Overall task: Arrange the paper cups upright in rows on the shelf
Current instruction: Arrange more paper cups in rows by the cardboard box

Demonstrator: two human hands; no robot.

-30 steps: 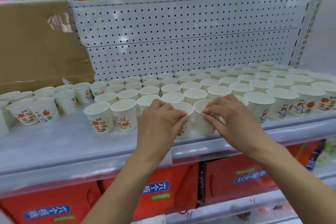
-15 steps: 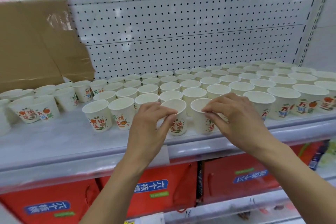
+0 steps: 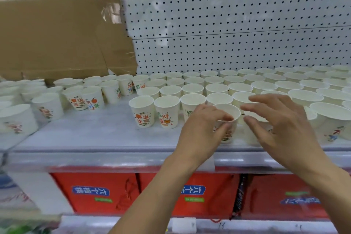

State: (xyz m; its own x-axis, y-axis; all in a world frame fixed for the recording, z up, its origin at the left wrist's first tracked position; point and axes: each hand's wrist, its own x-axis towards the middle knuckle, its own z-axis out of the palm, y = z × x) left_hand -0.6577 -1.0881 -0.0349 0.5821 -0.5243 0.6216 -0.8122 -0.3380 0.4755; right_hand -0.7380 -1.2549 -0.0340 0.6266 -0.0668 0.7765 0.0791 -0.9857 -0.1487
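Observation:
Many white printed paper cups stand upright in rows on the grey shelf (image 3: 95, 138), filling its back and right side. My left hand (image 3: 201, 131) grips one front-row cup (image 3: 228, 114) by its rim and side. My right hand (image 3: 281, 125) hovers just right of that cup, fingers spread and relaxed above another front cup (image 3: 254, 133), holding nothing. Two cups (image 3: 154, 112) stand side by side at the left end of the front row. A looser group of cups (image 3: 79, 99) sits further left, less evenly placed.
A brown cardboard box (image 3: 57, 34) stands at the back left of the shelf against the white pegboard (image 3: 237, 24). Bare shelf surface lies along the front left. Red cartons (image 3: 98, 192) fill the shelf below. Snack packets sit on top.
My right hand has let go of its cup and lifted with fingers spread. My left hand keeps hold of its cup. The view has shifted left and closer.

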